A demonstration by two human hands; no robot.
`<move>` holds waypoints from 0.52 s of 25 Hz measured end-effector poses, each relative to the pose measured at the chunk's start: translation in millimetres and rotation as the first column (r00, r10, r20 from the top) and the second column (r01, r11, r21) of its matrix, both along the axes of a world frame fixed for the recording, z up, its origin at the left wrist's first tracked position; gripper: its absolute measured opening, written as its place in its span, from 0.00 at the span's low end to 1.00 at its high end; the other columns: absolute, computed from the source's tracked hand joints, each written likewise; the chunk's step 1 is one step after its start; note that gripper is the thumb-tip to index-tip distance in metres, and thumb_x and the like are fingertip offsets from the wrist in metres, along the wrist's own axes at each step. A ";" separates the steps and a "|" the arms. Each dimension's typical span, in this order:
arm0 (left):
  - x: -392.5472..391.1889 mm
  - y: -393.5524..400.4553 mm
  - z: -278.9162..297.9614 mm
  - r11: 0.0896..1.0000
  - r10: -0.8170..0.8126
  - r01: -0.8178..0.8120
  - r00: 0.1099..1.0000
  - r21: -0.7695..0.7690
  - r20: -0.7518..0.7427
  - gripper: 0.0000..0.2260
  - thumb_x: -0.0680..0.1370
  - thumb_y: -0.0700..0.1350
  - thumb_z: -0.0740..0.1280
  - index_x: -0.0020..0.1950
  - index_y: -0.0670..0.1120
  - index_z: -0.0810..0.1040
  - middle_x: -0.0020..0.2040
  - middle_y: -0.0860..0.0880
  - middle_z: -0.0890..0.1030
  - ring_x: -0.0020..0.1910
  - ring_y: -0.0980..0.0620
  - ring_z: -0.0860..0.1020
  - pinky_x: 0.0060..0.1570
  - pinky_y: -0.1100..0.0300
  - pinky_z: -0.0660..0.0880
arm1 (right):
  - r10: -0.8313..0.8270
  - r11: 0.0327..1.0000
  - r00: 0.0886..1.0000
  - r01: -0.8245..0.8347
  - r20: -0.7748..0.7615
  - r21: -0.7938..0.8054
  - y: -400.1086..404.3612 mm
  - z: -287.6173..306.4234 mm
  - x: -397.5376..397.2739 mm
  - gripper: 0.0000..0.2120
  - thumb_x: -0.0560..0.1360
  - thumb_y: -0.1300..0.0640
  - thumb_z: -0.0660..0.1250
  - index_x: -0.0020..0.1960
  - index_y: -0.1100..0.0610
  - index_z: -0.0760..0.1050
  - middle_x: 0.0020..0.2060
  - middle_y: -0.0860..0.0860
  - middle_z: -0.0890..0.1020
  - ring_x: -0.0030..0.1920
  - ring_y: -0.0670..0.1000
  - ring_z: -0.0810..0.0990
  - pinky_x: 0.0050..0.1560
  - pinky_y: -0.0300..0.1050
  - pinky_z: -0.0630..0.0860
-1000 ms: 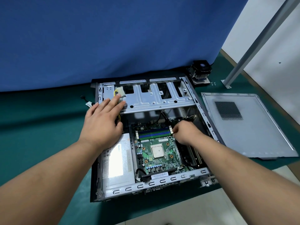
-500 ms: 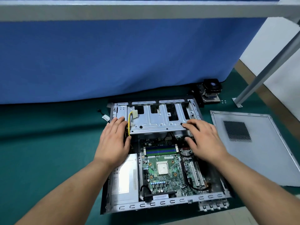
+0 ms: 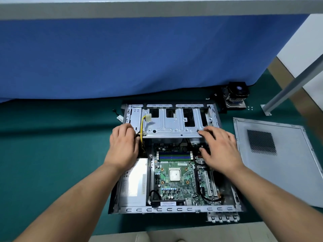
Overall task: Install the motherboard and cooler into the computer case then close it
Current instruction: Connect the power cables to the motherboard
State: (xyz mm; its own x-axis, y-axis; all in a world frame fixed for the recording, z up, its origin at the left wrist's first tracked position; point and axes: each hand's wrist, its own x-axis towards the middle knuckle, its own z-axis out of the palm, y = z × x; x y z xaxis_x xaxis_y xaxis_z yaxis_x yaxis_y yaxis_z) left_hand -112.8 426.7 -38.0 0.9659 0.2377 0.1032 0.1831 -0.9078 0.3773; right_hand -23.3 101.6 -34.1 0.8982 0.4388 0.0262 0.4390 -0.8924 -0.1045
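A green-covered counter is seen beneath everything, and a blue cloth backdrop hangs beyond both hands. The open computer case is laid flat on the counter, directly under the two hands. To the right of the right hand, the detached grey side panel with a mesh vent is laid flat on the counter, apart from the case. A silver drive cage spans the far part of the case; its near edge is touched by the straightened fingers of the right hand, which is held open, palm down, with nothing gripped. The silver power supply is seated in the case, just nearer than the left hand. The green motherboard is seated in the case floor between the two forearms, nearer than both hands, its bare processor showing in the middle. The cooler is left on the counter beyond the right hand, outside the case's far right corner. The left hand's fingers are curled at the left end of the cage, at the yellow and black cable bundle; whether the cables are actually gripped cannot be told.
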 end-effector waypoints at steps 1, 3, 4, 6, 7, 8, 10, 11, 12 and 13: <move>-0.2 -2.2 0.8 0.999 0.032 -0.032 0.999 0.022 0.008 0.09 0.83 0.47 0.62 0.53 0.42 0.75 0.64 0.45 0.72 0.65 0.43 0.63 0.66 0.46 0.63 | 0.002 1.000 1.000 -0.002 0.003 0.003 -0.8 -0.7 0.1 0.29 0.74 0.45 0.68 0.74 0.46 0.69 0.71 0.48 0.71 0.72 0.51 0.67 0.73 0.55 0.59; -1.9 -5.3 2.3 0.994 0.084 -0.086 0.996 0.061 0.031 0.10 0.82 0.47 0.65 0.50 0.41 0.79 0.62 0.46 0.74 0.63 0.43 0.64 0.65 0.45 0.61 | 0.006 1.000 1.000 -0.006 0.013 -0.004 -1.3 -1.5 -0.8 0.29 0.74 0.44 0.68 0.74 0.46 0.68 0.71 0.48 0.70 0.73 0.51 0.67 0.74 0.54 0.59; -2.7 -5.8 3.2 0.992 0.101 -0.104 0.994 0.077 0.037 0.09 0.81 0.47 0.66 0.48 0.41 0.80 0.60 0.46 0.75 0.63 0.43 0.64 0.64 0.46 0.60 | 0.004 1.000 1.000 -0.004 0.017 -0.005 -1.2 -1.6 -1.0 0.29 0.74 0.44 0.68 0.74 0.46 0.68 0.71 0.48 0.70 0.73 0.51 0.67 0.74 0.54 0.59; -3.2 -5.6 7.1 0.987 0.124 -0.128 0.991 0.099 0.039 0.10 0.79 0.47 0.67 0.44 0.43 0.82 0.57 0.49 0.76 0.61 0.44 0.66 0.62 0.47 0.60 | 0.001 1.000 1.000 -0.001 0.018 -0.006 -0.3 -1.8 -1.4 0.29 0.74 0.44 0.67 0.75 0.46 0.68 0.71 0.48 0.70 0.73 0.51 0.67 0.74 0.55 0.58; -1.9 -6.9 10.4 0.986 0.143 -0.146 0.989 0.082 0.042 0.11 0.79 0.48 0.67 0.41 0.44 0.83 0.55 0.50 0.77 0.60 0.45 0.66 0.61 0.49 0.60 | -0.002 1.000 1.000 0.002 0.015 -0.008 -0.1 -1.4 -2.0 0.29 0.75 0.44 0.67 0.75 0.46 0.67 0.72 0.48 0.70 0.73 0.51 0.67 0.74 0.55 0.58; 1.4 -9.1 15.1 0.984 0.169 -0.171 0.985 0.048 0.038 0.11 0.78 0.49 0.67 0.40 0.46 0.83 0.53 0.52 0.77 0.58 0.46 0.66 0.60 0.50 0.60 | -0.003 1.000 1.000 0.004 0.014 -0.011 0.3 -0.9 -2.1 0.29 0.75 0.44 0.67 0.75 0.45 0.67 0.72 0.47 0.70 0.73 0.50 0.67 0.75 0.55 0.58; 11.5 -15.3 23.5 0.977 0.213 -0.213 0.977 -0.013 0.018 0.09 0.78 0.49 0.66 0.42 0.49 0.83 0.50 0.53 0.79 0.56 0.47 0.66 0.56 0.52 0.60 | -0.002 1.000 1.000 0.002 0.012 -0.013 0.7 -0.5 -1.5 0.29 0.75 0.44 0.67 0.75 0.45 0.66 0.72 0.47 0.70 0.73 0.50 0.67 0.75 0.55 0.58; 17.2 -18.1 25.7 0.971 0.228 -0.228 0.974 -0.067 -0.008 0.07 0.77 0.48 0.65 0.46 0.50 0.82 0.48 0.53 0.80 0.56 0.46 0.66 0.55 0.52 0.61 | -0.004 1.000 1.000 0.004 0.010 -0.014 0.5 -0.4 -1.8 0.29 0.75 0.44 0.66 0.75 0.45 0.66 0.72 0.47 0.69 0.73 0.50 0.67 0.75 0.55 0.58; 22.7 -19.7 28.6 0.955 0.244 -0.249 0.969 -0.163 -0.047 0.06 0.77 0.47 0.65 0.50 0.51 0.81 0.47 0.52 0.81 0.56 0.45 0.69 0.55 0.53 0.64 | -0.008 1.000 1.000 0.008 0.009 -0.014 0.3 -0.4 -2.2 0.29 0.75 0.44 0.66 0.75 0.45 0.66 0.72 0.47 0.69 0.73 0.50 0.67 0.75 0.55 0.58; 28.5 -19.3 31.9 0.921 0.254 -0.272 0.962 -0.281 -0.097 0.07 0.77 0.46 0.65 0.52 0.51 0.81 0.46 0.50 0.82 0.57 0.44 0.72 0.57 0.53 0.68 | -0.009 1.000 1.000 0.009 0.010 -0.012 0.3 -0.4 -2.1 0.29 0.75 0.44 0.66 0.75 0.45 0.66 0.72 0.46 0.69 0.73 0.50 0.67 0.75 0.55 0.58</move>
